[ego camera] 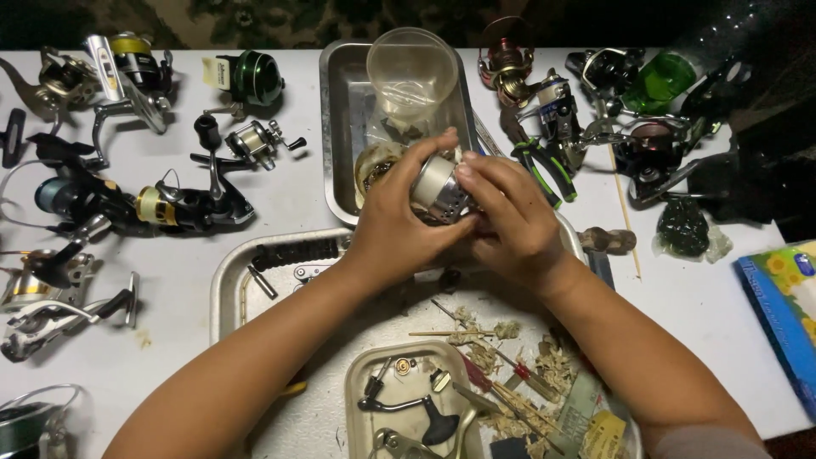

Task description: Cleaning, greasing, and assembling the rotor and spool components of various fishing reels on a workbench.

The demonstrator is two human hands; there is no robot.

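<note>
Both forearms enter from the bottom edge and meet above the large round metal tray (234, 285), the widest item close to the viewer, which carries wood shavings (552, 365), thin red-handled tools (510, 374) and, at its near rim, a smaller rectangular dish (357, 382) holding a black crank handle (429, 416) and loose fittings. Beyond it stands a deep rectangular steel pan (340, 127) with a clear plastic cup (412, 68) upright inside. Surrounding these on the white table (280, 187) lie complete fishing reels: a black and gold one (153, 204) to the left, a green closed-face one (251, 78) further back, and a cluster on the right beside green-handled pliers (544, 166). Left hand (395, 217) is closed around the silver reel spool (438, 187), cupping its left side with the fingers curled over the top. Right hand (514, 217) is closed on the same spool from the right, its fingertips (467, 168) pressed on the upper edge. Spool position: raised off the table, between the near rim of the steel pan and the far rim of the round tray. Judged step: servicing of the spool is under way, with the part gripped for twisting or separating. Any following move would require a firm counter-hold by one hand while the other turns, and loosened parts kept over a tray.
</note>
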